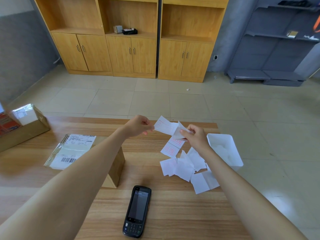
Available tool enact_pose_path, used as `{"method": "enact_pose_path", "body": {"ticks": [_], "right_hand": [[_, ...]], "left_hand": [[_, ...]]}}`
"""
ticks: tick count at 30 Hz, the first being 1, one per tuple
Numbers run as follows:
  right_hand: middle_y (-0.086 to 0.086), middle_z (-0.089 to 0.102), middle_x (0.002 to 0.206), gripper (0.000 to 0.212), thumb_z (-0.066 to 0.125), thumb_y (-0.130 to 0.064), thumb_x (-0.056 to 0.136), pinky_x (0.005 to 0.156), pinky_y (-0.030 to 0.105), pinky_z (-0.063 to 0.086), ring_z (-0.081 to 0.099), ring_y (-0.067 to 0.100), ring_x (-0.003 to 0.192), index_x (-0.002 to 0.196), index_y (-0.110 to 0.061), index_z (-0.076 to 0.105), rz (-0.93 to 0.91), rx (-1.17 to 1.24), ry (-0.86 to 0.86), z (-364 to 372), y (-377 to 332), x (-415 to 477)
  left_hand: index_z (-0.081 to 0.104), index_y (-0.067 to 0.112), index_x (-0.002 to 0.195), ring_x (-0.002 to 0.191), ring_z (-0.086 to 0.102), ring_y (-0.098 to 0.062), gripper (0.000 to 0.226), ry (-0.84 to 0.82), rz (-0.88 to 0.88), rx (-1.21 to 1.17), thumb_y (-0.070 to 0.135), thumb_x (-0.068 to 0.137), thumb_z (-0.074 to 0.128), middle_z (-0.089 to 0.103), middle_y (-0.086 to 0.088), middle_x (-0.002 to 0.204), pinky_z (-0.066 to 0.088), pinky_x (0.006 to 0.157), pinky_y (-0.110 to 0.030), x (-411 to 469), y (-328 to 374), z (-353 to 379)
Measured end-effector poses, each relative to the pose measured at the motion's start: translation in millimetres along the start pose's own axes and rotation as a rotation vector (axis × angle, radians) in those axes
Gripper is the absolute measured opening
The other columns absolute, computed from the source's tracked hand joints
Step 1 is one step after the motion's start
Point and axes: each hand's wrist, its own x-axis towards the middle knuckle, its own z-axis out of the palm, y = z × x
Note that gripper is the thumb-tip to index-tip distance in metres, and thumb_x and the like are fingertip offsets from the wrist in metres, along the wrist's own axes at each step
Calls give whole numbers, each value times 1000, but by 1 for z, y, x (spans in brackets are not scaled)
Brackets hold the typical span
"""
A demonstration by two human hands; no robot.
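Left hand (138, 126) pinches the label (164, 126) by its edge, right hand (196, 136) pinches its curling backing (180, 131), above the table (181, 213); I judge it light, limp, tearable, so grip corners.

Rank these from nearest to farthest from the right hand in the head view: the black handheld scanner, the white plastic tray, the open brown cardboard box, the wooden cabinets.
1. White plastic tray, just right of the right hand.
2. Black handheld scanner, at the table's near edge.
3. Open brown cardboard box, at the table's far left.
4. Wooden cabinets, against the back wall.
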Motion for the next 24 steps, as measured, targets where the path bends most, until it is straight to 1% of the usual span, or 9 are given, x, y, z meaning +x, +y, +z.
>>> {"method": "enact_pose_path", "body": {"ticks": [3,8,11,12,15,17,20,22,24], "right_hand": [[-1,44,62,40,63,-14,88,61,32,37,51,18,69,59,-17,36,-5,-6,-4,0,1,1],[1,45,64,41,64,-14,87,64,36,42,54,23,71,57,-18,36,-5,-13,-11,0,3,2],[1,44,63,42,65,-14,85,66,39,45,56,34,72,56,-20,36,7,-13,3,-6,6,3],[0,44,62,42,66,-14,83,66,40,46,59,34,74,54,-22,36,14,-12,9,-8,7,3],[4,48,65,37,66,-23,78,67,46,49,65,39,82,50,-27,42,36,-2,20,-10,8,4],[5,51,67,33,64,-27,76,69,46,48,64,43,87,50,-29,43,39,-1,7,-8,5,3],[4,50,66,37,65,-21,82,65,39,43,65,42,86,55,-24,39,37,-8,26,-6,0,3],[3,48,64,38,64,-14,85,63,36,40,63,37,77,57,-19,38,32,-19,63,-7,0,5],[-1,44,60,39,64,-12,84,62,43,45,57,27,72,56,-19,37,31,-3,99,-8,2,6]], "left_hand": [[67,1,93,65,60,-8,18,6,2,-3,18,91,60,66,8,76,42,64,-25,0,0,0],[65,4,89,65,60,-8,15,23,8,9,17,91,60,65,7,76,40,56,-17,1,0,-1],[64,2,92,65,59,-9,14,78,-9,-20,14,92,59,64,2,81,39,48,-8,2,-5,-6],[64,1,93,66,59,-9,14,91,-18,-32,14,93,58,63,2,83,38,46,-6,3,-6,-9],[64,3,94,66,60,-8,15,90,-30,-29,16,93,58,64,3,83,38,47,-8,3,-8,-11],[64,2,93,66,59,-8,14,82,-25,-37,15,93,58,63,4,81,38,47,-6,5,-6,-8],[63,3,90,66,59,-9,12,84,-25,-55,14,93,58,62,4,79,38,46,-4,7,-4,-4],[63,3,90,65,59,-9,12,93,-30,-74,14,93,58,62,3,80,38,46,-4,7,-6,-5],[64,2,91,66,59,-8,13,101,-41,-78,14,93,59,63,1,82,38,46,-4,6,-9,-6]]}}
